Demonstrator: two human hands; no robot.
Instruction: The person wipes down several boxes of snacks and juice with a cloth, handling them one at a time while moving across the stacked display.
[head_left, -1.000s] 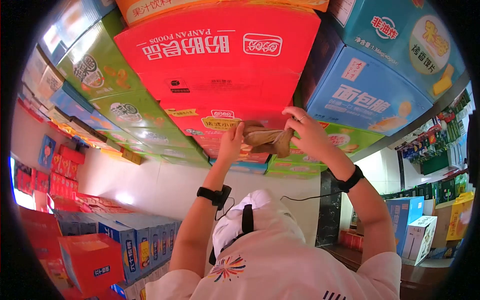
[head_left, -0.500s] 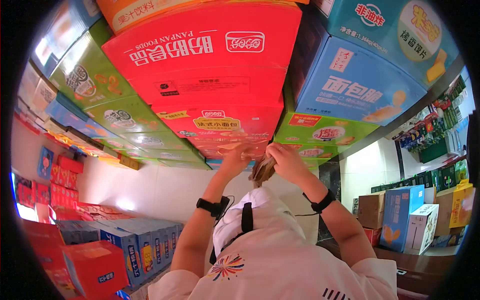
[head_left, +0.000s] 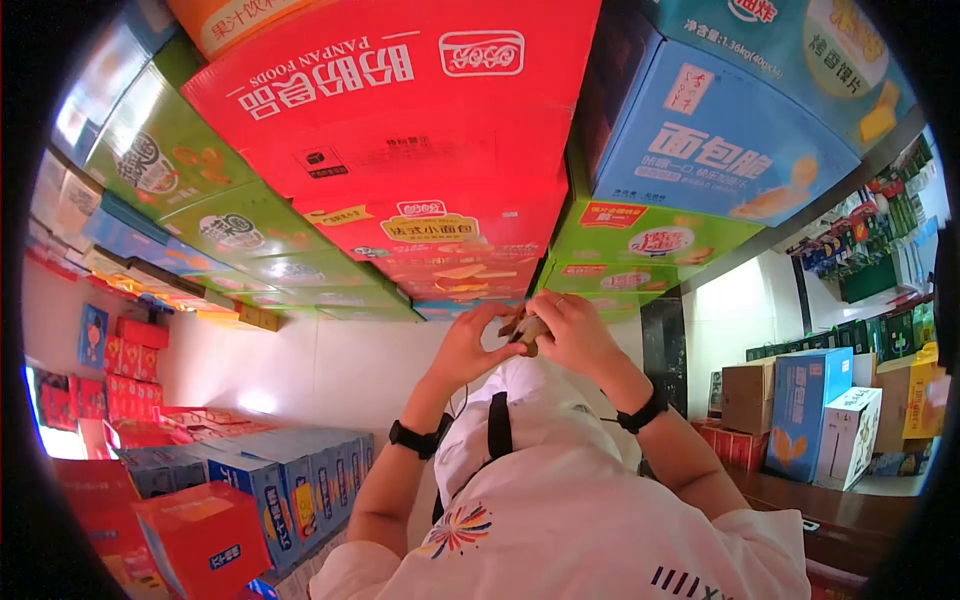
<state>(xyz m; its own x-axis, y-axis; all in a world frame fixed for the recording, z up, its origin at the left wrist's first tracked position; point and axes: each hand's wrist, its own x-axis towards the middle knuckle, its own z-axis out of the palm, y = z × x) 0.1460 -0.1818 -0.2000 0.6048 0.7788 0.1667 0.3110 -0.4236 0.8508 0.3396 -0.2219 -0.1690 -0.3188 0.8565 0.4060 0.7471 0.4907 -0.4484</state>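
Note:
Between my two hands is a small crumpled brown piece [head_left: 517, 326] with darker and lighter folds. My left hand [head_left: 470, 345] curves its thumb and forefinger around the near side, their tips at the piece. My right hand [head_left: 572, 330] pinches its other side, the fingers bent over it and hiding part. Both hands are in front of my white clothing, just below the stacked boxes. Closest above them is a red carton of small breads [head_left: 440, 235], with another red carton [head_left: 400, 90] over it. A black band circles each wrist.
Green cartons [head_left: 225, 230] rise in a stack at left. To the right, a blue carton [head_left: 725, 130] rests over green ones [head_left: 650, 238]. Red and blue boxes [head_left: 205, 540] fill the lower left. More cartons [head_left: 810, 410] stand at lower right, near a dark brown surface [head_left: 835, 535].
Both hands have come down toward my body, away from the red carton, bringing the brown piece along. It looks more bunched up now, and my view has shifted slightly.

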